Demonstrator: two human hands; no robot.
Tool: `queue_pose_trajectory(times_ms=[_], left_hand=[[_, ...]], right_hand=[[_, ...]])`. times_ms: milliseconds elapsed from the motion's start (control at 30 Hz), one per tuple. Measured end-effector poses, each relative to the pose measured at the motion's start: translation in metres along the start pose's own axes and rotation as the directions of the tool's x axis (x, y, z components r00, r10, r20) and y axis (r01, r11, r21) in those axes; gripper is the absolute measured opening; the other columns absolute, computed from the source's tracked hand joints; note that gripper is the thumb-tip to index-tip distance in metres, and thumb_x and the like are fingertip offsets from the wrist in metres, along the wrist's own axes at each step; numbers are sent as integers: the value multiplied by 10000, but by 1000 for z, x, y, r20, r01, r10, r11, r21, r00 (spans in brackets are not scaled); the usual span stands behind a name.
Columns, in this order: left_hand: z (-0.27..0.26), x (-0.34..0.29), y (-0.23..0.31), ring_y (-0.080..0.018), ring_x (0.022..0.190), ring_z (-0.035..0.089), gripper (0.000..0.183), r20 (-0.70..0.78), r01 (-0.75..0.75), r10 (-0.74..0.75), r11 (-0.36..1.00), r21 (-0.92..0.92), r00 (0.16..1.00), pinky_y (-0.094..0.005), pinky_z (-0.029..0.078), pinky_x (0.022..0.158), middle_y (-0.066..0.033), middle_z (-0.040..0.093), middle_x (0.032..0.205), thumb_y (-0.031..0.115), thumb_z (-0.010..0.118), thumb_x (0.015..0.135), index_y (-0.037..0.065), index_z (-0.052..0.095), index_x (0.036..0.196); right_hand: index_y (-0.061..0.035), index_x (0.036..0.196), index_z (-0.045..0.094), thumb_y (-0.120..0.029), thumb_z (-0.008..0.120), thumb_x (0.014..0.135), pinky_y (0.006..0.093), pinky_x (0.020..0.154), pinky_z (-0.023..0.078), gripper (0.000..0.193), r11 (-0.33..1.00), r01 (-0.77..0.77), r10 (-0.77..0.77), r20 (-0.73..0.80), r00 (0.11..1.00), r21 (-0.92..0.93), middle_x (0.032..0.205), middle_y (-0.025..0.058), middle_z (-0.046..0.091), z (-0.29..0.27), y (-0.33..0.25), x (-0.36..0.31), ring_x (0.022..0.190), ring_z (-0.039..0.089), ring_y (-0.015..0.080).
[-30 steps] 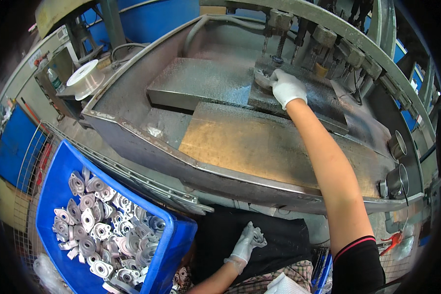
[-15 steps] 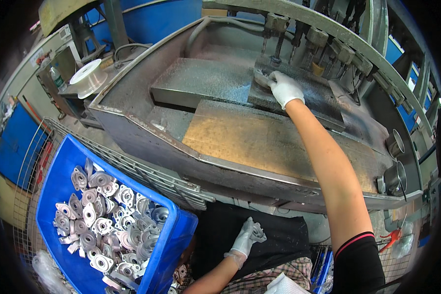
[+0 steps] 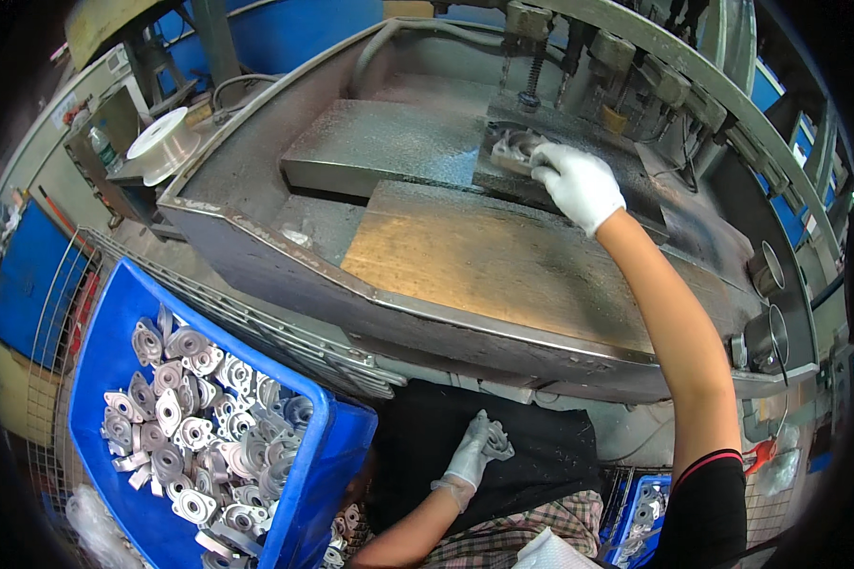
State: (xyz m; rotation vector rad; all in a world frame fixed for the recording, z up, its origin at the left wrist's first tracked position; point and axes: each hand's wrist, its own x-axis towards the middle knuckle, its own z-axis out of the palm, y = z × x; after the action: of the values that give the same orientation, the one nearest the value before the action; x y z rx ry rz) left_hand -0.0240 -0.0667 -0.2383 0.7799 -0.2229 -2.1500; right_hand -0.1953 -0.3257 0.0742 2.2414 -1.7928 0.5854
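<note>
My right hand, in a white glove, reaches over the dark steel block under the drill heads. Its fingers are bent and closed at the right end of a grey metal casting; the fingertips are partly hidden. Below a spring-wrapped spindle, the casting lies low over the block. Down by my lap, my gloved left hand is closed around another flanged casting, above a black cloth.
A blue bin full of similar castings stands at the left beside a wire rack. The metal trough has a raised front rim. Two metal cups hang at its right. A white spool sits far left.
My right hand has drawn back toward me and to the right, uncovering more of the casting. The left hand keeps its casting near my lap. The whole view has shifted slightly.
</note>
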Motion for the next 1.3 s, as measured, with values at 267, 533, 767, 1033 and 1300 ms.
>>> queue_pose_trajectory(times_ms=[267, 533, 767, 1033, 1300], left_hand=[[7, -3, 7, -176, 934, 547, 413, -55, 18, -20, 999, -29, 998, -378, 496, 850, -64, 541, 985, 385, 487, 974, 108, 437, 1276], [11, 1, 4, -177, 1080, 509, 502, -103, 25, -20, 999, 48, 995, -388, 455, 943, -53, 553, 981, 415, 531, 952, 95, 405, 1318], [12, -1, 4, -188, 1113, 497, 528, -120, 45, -40, 998, 39, 992, -396, 444, 959, -56, 537, 1052, 416, 542, 945, 108, 394, 1348], [11, 0, 4, -186, 1043, 533, 502, -121, 63, -55, 996, 69, 991, -392, 469, 911, -91, 521, 1143, 423, 541, 947, 137, 419, 1342], [12, 2, 4, -185, 996, 551, 501, -116, 77, -68, 994, 77, 991, -382, 487, 882, -87, 530, 1126, 423, 545, 945, 139, 420, 1338]], right_hand=[[-143, 972, 628, -40, 615, 744, 405, 618, 491, 250, 869, 468, -480, 42, 876, 162, 754, 102, 632, -15, -5, -88, 693, 627, 316], [-90, 947, 650, -111, 597, 840, 385, 806, 502, 121, 964, 52, -54, 4, 999, 261, 935, 113, 665, -18, 5, -117, 893, 631, 311], [-101, 953, 647, -337, 645, 797, 422, 749, 479, 283, 969, 228, -235, 81, 969, 94, 947, 130, 594, -21, -53, -125, 839, 594, 322], [-94, 865, 621, -67, 561, 757, 424, 703, 476, 127, 949, 249, -243, 55, 968, -192, 878, 110, 599, -34, -1, -132, 794, 588, 303], [-70, 866, 633, -316, 674, 787, 415, 706, 479, 261, 981, 156, -163, 54, 985, 118, 831, 136, 591, -17, -51, -122, 779, 590, 318]])
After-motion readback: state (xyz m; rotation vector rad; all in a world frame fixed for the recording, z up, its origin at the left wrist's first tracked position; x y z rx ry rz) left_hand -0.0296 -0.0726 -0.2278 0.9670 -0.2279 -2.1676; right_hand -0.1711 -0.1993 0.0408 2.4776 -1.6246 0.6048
